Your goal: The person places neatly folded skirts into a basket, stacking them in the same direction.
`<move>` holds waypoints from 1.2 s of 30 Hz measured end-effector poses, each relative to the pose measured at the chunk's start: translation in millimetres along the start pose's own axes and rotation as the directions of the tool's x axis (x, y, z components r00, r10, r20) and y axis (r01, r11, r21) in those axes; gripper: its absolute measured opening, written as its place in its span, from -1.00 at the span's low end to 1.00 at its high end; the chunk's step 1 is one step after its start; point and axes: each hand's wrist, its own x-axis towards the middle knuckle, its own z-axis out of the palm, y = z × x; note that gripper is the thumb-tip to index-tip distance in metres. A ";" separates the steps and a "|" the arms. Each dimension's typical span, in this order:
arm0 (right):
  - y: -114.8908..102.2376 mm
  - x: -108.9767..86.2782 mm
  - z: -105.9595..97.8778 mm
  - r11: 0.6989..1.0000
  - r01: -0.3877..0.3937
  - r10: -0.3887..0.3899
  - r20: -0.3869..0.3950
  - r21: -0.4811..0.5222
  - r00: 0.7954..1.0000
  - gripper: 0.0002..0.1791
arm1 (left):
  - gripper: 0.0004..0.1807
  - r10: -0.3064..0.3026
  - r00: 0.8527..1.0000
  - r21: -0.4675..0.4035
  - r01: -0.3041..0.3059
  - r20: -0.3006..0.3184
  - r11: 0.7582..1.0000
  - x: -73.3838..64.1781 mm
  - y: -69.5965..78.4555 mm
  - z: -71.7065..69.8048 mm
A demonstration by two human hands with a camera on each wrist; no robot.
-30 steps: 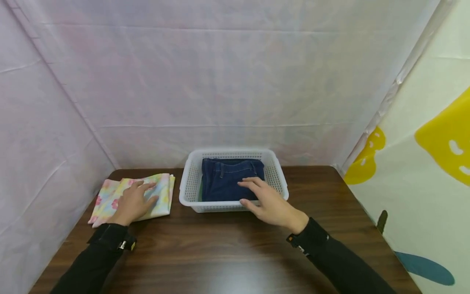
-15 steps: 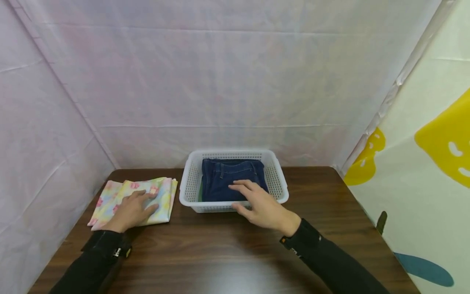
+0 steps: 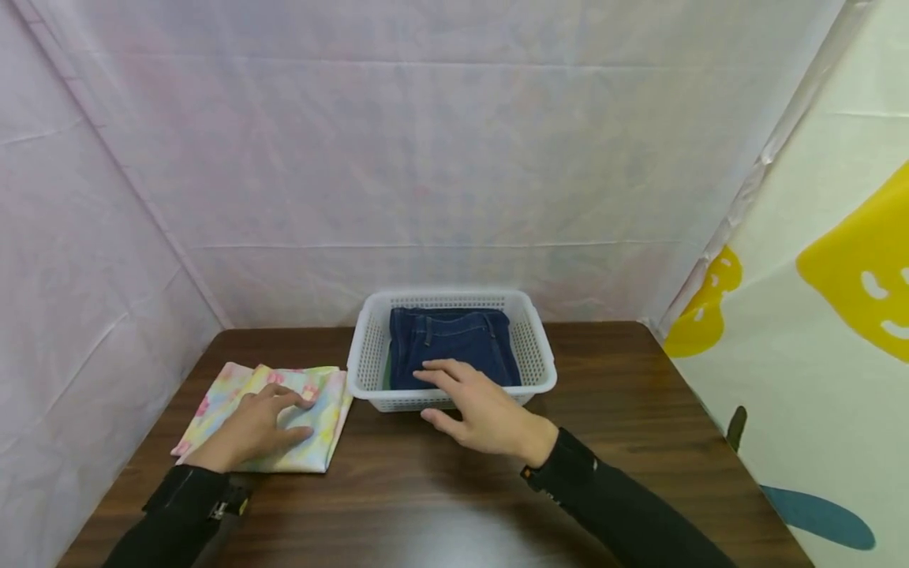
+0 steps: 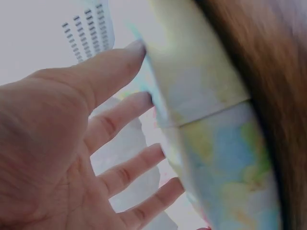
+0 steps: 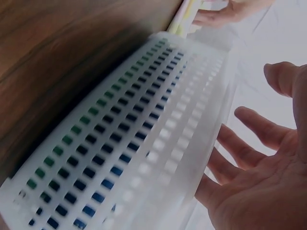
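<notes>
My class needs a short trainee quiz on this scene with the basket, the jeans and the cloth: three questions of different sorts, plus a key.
1. Multiple choice: In the basket, which colour peeks out from under the jeans? A) red B) green C) orange
2. True or false: The left hand touches the cloth.
3. Short answer: Which hand is nearer the jeans?

Key:
1. B, green; it shows at the jeans' edge and through the basket's holes.
2. True; the left wrist view shows fingertips against it.
3. The right hand, at the basket's near side.
</notes>
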 end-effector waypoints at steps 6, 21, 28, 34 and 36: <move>-10.3 6.8 9.9 0.997 0.074 -0.074 -0.015 -0.013 0.997 -0.36 | -0.51 0.070 0.993 -0.052 -0.065 0.093 0.996 -10.7 14.8 -5.8; -49.6 27.0 42.7 0.954 0.295 -0.292 0.050 -0.052 0.955 -0.37 | -0.44 0.218 0.955 -0.151 -0.189 0.203 0.970 -27.5 41.6 -7.4; -65.9 24.6 59.0 0.938 0.346 -0.341 0.135 -0.016 0.930 -0.42 | -0.46 0.276 0.936 -0.194 -0.235 0.219 0.952 -34.1 52.9 -4.0; -61.9 13.2 71.9 0.964 0.267 -0.254 0.291 -0.004 0.923 -0.47 | -0.45 0.301 0.920 -0.209 -0.252 0.250 0.945 -34.6 62.3 -2.3; -59.7 9.0 73.7 0.971 0.239 -0.225 0.318 -0.005 0.921 -0.48 | -0.43 0.295 0.919 -0.208 -0.245 0.261 0.947 -34.7 64.8 -1.9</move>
